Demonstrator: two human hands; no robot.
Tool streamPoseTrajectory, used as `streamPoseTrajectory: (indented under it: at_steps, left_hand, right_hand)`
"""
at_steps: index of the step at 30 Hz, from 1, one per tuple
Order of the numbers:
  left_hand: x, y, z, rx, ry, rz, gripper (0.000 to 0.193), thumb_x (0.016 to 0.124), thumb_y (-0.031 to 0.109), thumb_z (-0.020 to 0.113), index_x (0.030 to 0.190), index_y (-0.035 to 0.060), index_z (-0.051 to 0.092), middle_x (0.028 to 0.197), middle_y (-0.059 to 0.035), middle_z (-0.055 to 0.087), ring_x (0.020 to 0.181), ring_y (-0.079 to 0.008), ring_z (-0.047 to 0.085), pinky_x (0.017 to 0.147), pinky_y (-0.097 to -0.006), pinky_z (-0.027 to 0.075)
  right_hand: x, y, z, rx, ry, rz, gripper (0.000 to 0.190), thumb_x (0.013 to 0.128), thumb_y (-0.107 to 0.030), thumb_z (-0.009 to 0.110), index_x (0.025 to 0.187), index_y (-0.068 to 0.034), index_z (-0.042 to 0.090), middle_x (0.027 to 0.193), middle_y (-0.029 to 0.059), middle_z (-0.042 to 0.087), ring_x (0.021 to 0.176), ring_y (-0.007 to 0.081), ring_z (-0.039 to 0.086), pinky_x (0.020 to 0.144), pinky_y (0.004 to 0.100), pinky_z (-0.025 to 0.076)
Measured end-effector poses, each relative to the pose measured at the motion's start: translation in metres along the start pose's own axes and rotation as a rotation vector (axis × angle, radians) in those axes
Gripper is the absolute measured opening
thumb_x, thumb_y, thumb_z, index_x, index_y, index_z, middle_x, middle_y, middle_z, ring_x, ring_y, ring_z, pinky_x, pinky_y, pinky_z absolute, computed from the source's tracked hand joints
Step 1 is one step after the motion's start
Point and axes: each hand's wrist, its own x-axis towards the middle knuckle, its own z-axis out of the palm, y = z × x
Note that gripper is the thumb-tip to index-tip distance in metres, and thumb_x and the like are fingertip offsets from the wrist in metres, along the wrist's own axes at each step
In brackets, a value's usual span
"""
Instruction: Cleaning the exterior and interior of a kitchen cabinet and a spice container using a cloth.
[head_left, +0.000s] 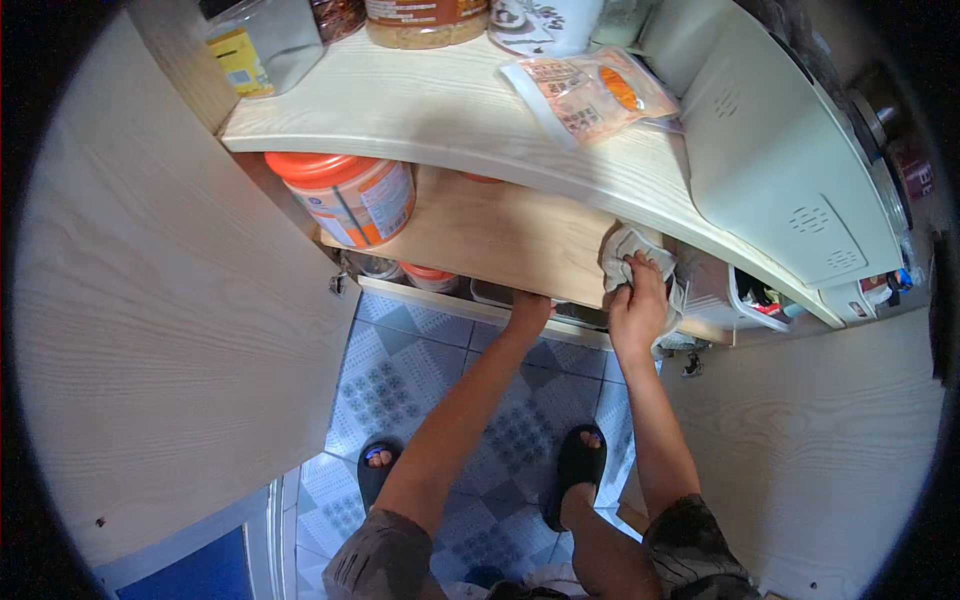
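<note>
My right hand (640, 304) presses a crumpled pale cloth (628, 246) onto the right part of a wooden cabinet shelf board (510, 232). My left hand (531, 309) is at the front edge of the same board, with its fingers mostly hidden beneath it, so its grip cannot be told. On the board's left end stands a large plastic tub with an orange lid (349, 196). Below the board, a smaller container with an orange-red lid (429, 276) and a dark tray (491, 294) partly show.
Two open wooden cabinet doors (187, 247) (810, 442) flank me. The upper shelf (420, 97) holds jars, a printed food packet (596, 94) and a pale plastic appliance (795, 165). A plastic bin with small items (739, 296) sits at the right. Patterned floor tiles (442, 367) lie below.
</note>
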Motion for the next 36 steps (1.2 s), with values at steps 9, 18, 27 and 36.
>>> streamPoseTrajectory:
  at_steps: [9,18,27,36]
  left_hand:
    - [-0.016,0.006,-0.004,-0.121,0.161,0.03,0.057,0.095,0.046,0.049,0.135,0.0068,0.034,0.122,-0.0132,0.053,0.105,-0.0263,0.061,0.082,-0.0352,0.056]
    - [-0.015,0.007,-0.012,-0.265,0.117,-0.011,0.047,0.093,0.019,0.057,0.13,0.0031,0.032,0.113,-0.0122,0.054,0.09,-0.0194,0.061,0.062,-0.0287,0.054]
    - [-0.008,-0.002,-0.037,-0.225,0.0,-0.032,0.046,0.093,0.015,0.057,0.13,0.0026,0.033,0.113,-0.0125,0.054,0.091,-0.0196,0.061,0.06,-0.0272,0.053]
    - [0.005,0.011,-0.007,-0.314,0.036,-0.11,0.059,0.09,0.042,0.06,0.132,0.0107,0.033,0.123,-0.0123,0.048,0.104,-0.0264,0.056,0.079,-0.0412,0.052]
  right_hand:
    - [0.021,-0.04,0.029,-0.044,0.027,-0.017,0.041,0.073,0.0,0.049,0.112,-0.003,0.061,0.123,0.0184,0.059,0.118,0.037,0.051,0.102,0.0436,0.038]
    - [0.017,-0.144,0.092,0.206,-0.157,-0.325,0.036,0.073,-0.003,0.056,0.108,-0.006,0.063,0.118,0.0136,0.06,0.118,0.033,0.052,0.102,0.0484,0.038]
    - [0.038,-0.087,0.056,0.321,-0.357,-0.548,0.049,0.072,0.006,0.05,0.118,-0.007,0.059,0.127,0.0146,0.057,0.125,0.033,0.047,0.108,0.0455,0.034]
    - [0.075,0.023,0.054,-0.043,-0.026,-0.052,0.029,0.081,-0.013,0.052,0.107,-0.004,0.064,0.102,0.0244,0.064,0.097,0.0444,0.058,0.088,0.0492,0.045]
